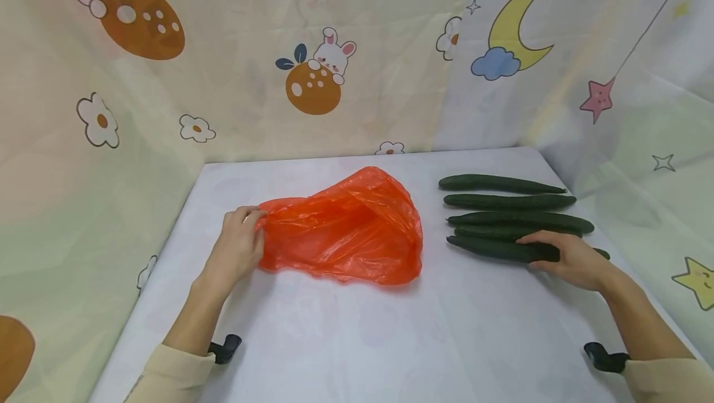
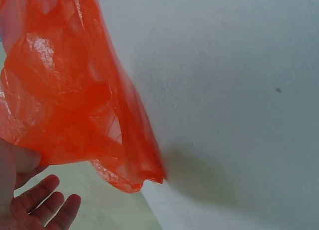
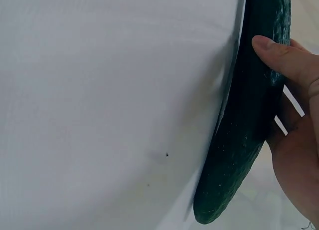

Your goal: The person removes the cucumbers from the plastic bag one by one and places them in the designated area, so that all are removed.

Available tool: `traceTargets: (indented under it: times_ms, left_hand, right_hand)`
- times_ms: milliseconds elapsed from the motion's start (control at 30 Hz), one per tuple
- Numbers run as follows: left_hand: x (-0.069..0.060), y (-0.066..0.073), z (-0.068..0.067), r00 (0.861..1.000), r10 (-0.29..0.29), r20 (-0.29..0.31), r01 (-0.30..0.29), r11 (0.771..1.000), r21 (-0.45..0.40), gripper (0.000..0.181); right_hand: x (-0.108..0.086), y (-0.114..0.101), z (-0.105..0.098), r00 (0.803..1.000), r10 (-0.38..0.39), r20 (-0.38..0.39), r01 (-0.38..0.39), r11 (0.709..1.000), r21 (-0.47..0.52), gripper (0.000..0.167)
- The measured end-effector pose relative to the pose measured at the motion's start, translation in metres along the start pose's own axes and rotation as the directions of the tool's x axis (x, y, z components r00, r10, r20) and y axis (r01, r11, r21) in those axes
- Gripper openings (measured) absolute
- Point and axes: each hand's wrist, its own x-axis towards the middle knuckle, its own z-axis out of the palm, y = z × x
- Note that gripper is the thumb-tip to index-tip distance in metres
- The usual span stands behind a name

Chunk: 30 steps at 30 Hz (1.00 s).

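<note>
A crumpled orange-red plastic bag lies across the middle of the table. My left hand pinches its left end between thumb and forefinger. In the left wrist view the other fingers hang apart from the bag. On the right, several long dark green cucumbers lie side by side. My right hand grips the nearest cucumber, thumb on the near side and fingers over the far side. The right wrist view shows that cucumber close up; the fingers behind it are mostly hidden.
Farther back lie the other cucumbers, roughly parallel. They rest on a white-covered table. Printed cloth hangs behind it and along both sides. A black strap mount sits at each wrist.
</note>
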Motion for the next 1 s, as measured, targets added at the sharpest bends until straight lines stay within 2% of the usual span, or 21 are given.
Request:
traceTargets:
  times_ms: [100, 300, 400, 567, 767, 1000]
  left_hand:
    - [0.001, 0.002, 0.001, 1.0, 0.0, -0.005, 0.0, 1.0, 0.001, 0.034]
    - [0.004, 0.002, 0.004, 1.0, -0.005, 0.012, 0.006, 0.999, -0.045, 0.041]
    - [0.005, 0.002, 0.005, 0.999, -0.016, 0.033, 0.018, 0.997, -0.073, 0.049]
    - [0.004, 0.0, 0.004, 0.999, -0.031, 0.025, 0.033, 0.994, -0.1, 0.06]
    - [0.006, -0.002, 0.003, 1.0, 0.0, -0.015, -0.002, 0.994, -0.111, 0.059]
    - [0.013, 0.006, -0.004, 1.0, 0.0, -0.002, 0.0, 0.995, -0.102, 0.061]
  right_hand:
    - [-0.001, 0.003, -0.001, 1.0, -0.003, 0.003, 0.003, 1.0, -0.015, 0.048]
    - [0.003, 0.006, -0.001, 0.991, -0.13, -0.04, 0.124, 0.985, -0.118, 0.049]
    - [0.006, 0.004, -0.001, 0.986, -0.157, -0.048, 0.147, 0.976, -0.161, 0.048]
    - [0.009, 0.0, 0.003, 0.993, -0.118, -0.02, 0.114, 0.98, -0.162, 0.048]
    - [0.01, -0.004, 0.007, 0.996, -0.083, -0.025, 0.08, 0.992, -0.096, 0.056]
    - [0.014, -0.017, 0.0, 1.0, 0.008, 0.007, -0.007, 0.998, -0.061, 0.058]
